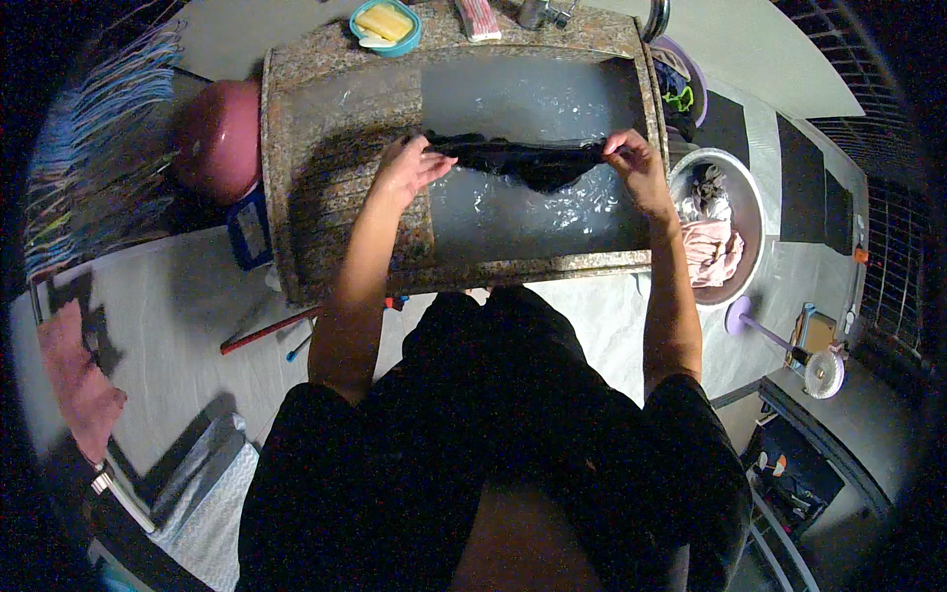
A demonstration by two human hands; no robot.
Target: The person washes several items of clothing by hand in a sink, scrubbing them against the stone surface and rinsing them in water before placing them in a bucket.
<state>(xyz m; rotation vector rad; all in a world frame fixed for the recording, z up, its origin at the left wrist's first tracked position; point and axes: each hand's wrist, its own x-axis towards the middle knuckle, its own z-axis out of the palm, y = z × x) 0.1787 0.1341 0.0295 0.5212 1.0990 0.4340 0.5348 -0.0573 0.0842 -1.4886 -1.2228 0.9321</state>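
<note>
A wet black garment [533, 163] is stretched sideways between my two hands, over the water [518, 92] in the basin of a stone laundry sink [277, 148]. My left hand [410, 174] pinches its left end near the border with the ribbed washboard [355, 222], some fingers spread. At the other end, my right hand [638, 166] grips a corner between thumb and fingers, close to the basin's right wall. The garment's lower edge sags in the middle. Whether that edge touches the water, I cannot tell.
On the back ledge stand a teal soap dish [385, 50] with yellow soap and a pink-striped brush or cloth [479, 21]. A tub of laundry [760, 222] and a purple basket [699, 96] flank the right side. A pink ball-like object [218, 140] lies left.
</note>
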